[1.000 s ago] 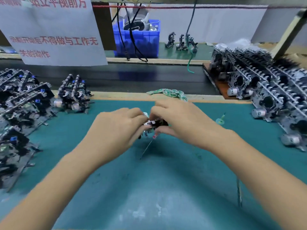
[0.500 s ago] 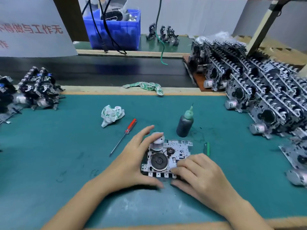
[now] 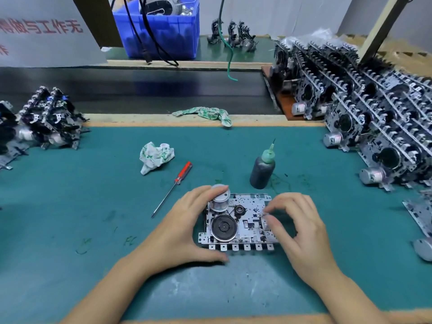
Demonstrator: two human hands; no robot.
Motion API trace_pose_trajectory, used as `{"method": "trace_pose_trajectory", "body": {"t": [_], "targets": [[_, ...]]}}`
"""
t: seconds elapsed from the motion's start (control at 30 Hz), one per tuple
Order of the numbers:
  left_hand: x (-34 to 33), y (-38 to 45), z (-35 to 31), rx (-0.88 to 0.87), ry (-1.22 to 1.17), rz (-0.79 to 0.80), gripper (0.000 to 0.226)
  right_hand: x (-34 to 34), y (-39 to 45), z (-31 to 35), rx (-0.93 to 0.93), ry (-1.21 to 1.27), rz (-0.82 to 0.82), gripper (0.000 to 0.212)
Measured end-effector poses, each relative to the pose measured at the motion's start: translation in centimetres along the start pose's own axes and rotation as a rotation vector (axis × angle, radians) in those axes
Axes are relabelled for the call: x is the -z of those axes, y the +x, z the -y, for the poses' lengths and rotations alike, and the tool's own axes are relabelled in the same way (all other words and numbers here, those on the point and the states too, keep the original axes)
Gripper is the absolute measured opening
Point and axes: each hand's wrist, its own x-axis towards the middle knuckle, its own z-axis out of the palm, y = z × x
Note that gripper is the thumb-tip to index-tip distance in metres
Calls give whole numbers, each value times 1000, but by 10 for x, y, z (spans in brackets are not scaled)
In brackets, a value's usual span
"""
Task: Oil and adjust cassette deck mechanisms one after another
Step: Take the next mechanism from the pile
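Observation:
A cassette deck mechanism [image 3: 243,220] lies flat on the green mat, with its black flywheel and silver motor facing up. My left hand [image 3: 184,228] grips its left side, index finger on the motor and thumb at the front edge. My right hand [image 3: 301,228] hovers over its right end with curled fingers, fingertips pinching at a small part near the plate. A dark oil bottle [image 3: 263,169] with a green needle tip stands just behind the mechanism. A red-handled screwdriver [image 3: 174,187] lies to the left of it.
A crumpled rag [image 3: 155,156] lies behind the screwdriver; another cloth [image 3: 205,114] hangs on the mat's far edge. Rows of mechanisms [image 3: 374,118] fill the right side, a smaller batch [image 3: 44,120] sits far left. A blue bin [image 3: 163,31] stands beyond the black conveyor belt.
The mechanism came down from being held up in both hands to lying on the mat. My right hand has since lifted off its front right corner to its right end.

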Motion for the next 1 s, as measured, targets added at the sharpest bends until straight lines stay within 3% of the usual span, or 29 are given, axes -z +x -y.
{"method": "trace_pose_trajectory", "body": {"t": [0.1,0.37,0.53,0.7,0.83,0.93,1.0], "targets": [[-3,1,-2,-7,56,-31,95,0,0,0,-11,28,0,22],[-1,0,4,17,49,37,106,-1,3,-1,-163,97,-8,15],[-1,0,3,-4,67,20,104,-4,28,0,-304,125,-63,32],[-1,0,1,1,65,34,108,-16,63,-5,-473,65,44,48],[-1,0,0,4,57,34,106,-21,73,-12,-497,48,81,30],[-1,0,0,6,61,38,107,-11,75,-2,-428,269,-6,10],[-1,0,0,8,56,44,110,0,77,14,-365,397,-99,9]]}}
